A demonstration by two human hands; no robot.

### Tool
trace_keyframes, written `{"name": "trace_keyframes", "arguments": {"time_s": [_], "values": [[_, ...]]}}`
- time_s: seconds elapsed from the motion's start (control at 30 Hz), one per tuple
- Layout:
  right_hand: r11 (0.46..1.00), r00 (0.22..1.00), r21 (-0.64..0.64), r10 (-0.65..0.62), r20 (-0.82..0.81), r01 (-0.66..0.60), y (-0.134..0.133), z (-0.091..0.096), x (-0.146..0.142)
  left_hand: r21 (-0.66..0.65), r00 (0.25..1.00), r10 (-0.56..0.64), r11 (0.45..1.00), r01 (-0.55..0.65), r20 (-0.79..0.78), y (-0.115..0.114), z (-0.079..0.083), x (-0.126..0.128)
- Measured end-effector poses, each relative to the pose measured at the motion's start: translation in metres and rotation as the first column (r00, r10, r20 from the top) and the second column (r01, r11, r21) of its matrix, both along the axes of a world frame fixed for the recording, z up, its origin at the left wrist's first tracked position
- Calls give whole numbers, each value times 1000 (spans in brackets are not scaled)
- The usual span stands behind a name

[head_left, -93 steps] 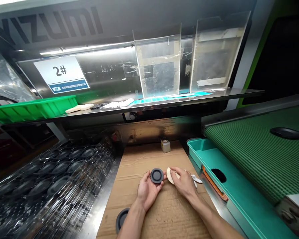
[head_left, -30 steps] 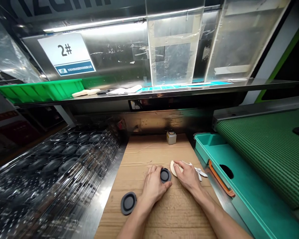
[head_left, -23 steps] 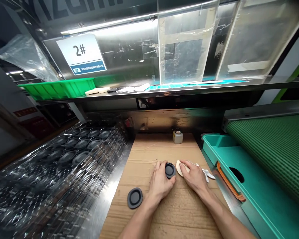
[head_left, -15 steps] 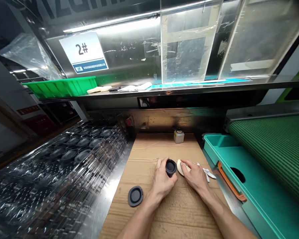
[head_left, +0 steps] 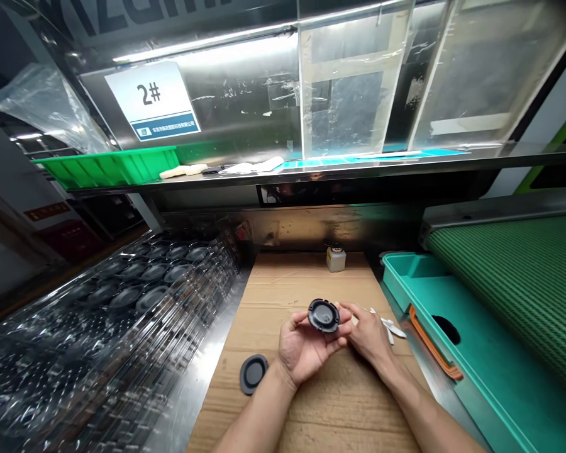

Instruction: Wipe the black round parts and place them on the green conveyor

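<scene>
Two dark rubber discs in view. Held disc [head_left: 323,315] sits flat-on at the fingertips of left hand [head_left: 306,350], above cardboard sheet [head_left: 339,406], face tilted up toward the camera. Left hand is palm up, fingers curled and gripping the disc from below and at its edge. Right hand [head_left: 370,336] is just beside it, fingers bent, fingertips at or touching the disc's right rim. Cream pad [head_left: 353,319] is mostly hidden behind the right hand's fingers; cannot tell if that hand is gripping it. Loose disc [head_left: 253,374] lies flat on the cardboard, left of and below the hands, not touched.

White cloth strips [head_left: 385,331] lie by the right hand at the cardboard's right edge. Small bottle [head_left: 336,259] stands at the far end of the cardboard. Left of the cardboard, clear tray [head_left: 155,283] holds rows of dark discs. Right of it sits teal bin [head_left: 419,302] with orange handle [head_left: 434,343], and beyond that green conveyor belt [head_left: 509,283]. Up on steel shelf [head_left: 358,165] are green tray [head_left: 106,167], white pads [head_left: 183,170] and white cloth [head_left: 252,166]. Sign "2#" [head_left: 151,100] is on the steel panel behind, with clear acrylic sheets [head_left: 349,82] standing to its right.
</scene>
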State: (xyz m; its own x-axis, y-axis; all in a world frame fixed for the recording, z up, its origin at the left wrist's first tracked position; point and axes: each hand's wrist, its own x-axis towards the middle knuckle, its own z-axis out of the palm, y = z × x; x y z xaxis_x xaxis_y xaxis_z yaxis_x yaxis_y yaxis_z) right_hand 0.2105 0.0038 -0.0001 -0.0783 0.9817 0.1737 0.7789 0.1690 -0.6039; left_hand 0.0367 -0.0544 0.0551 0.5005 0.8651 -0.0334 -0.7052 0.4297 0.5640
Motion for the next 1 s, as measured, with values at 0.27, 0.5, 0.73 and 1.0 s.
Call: {"name": "trace_keyframes", "arguments": {"time_s": [0.27, 0.5, 0.73, 1.0], "values": [[999, 999, 44, -31, -6, 32, 0, -1, -3, 246, 892, 204, 963, -109, -403, 8, 0, -13], [995, 998, 89, -32, -49, 37, 1, -8, -2, 546, -351, 555, 827, 136, -754, 27, -23, -37], [995, 998, 90, -27, -52, 32, 2, -8, -2, 472, -478, 527, 848, 241, -703, -34, 6, -92], [995, 996, 99, -26, -82, 34, 0, -5, -3, 507, -392, 514, 852, 132, -763, -86, -30, -129]]}}
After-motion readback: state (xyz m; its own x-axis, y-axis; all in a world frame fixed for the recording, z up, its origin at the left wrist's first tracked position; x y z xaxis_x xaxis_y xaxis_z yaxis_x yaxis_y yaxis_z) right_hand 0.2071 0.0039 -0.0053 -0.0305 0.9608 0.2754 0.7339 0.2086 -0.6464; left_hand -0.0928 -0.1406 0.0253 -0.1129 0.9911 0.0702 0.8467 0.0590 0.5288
